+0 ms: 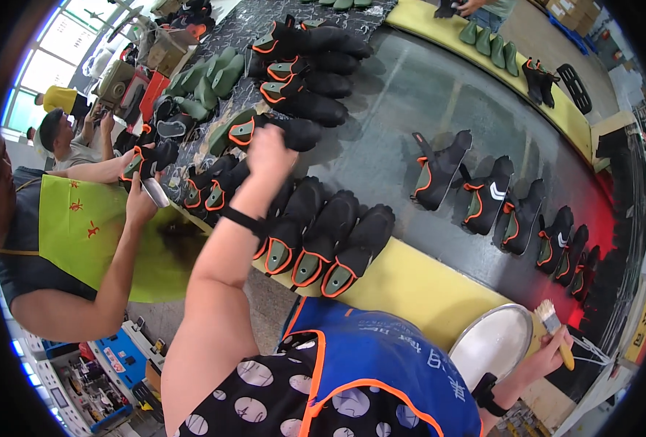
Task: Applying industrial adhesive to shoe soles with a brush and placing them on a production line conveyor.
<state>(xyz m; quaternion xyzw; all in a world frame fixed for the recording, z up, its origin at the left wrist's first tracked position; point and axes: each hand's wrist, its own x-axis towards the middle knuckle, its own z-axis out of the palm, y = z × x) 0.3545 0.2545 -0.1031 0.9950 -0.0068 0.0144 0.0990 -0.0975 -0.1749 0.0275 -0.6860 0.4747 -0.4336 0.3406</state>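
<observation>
My left hand [272, 156] reaches forward to the left side of the table, closed at a black shoe upper with orange trim [298, 134] on a green last; its fingertips are partly hidden. My right hand [546, 358], low at the right, grips a paint brush [549, 318] with a yellow handle, bristles up. Beside that hand is a round white tub [492, 346] with white residue inside. Just nearer than my left hand, a row of black uppers [330, 229] on lasts lies with orange-trimmed openings towards me.
Several black uppers [439, 171] stand along the grey conveyor belt [388, 138], towards a red glow at right. More uppers [304, 95] lie at far left, near green lasts [206, 76]. A co-worker in a yellow-green apron [89, 226] holds an upper at left. Yellow ledges [425, 288] edge the belt.
</observation>
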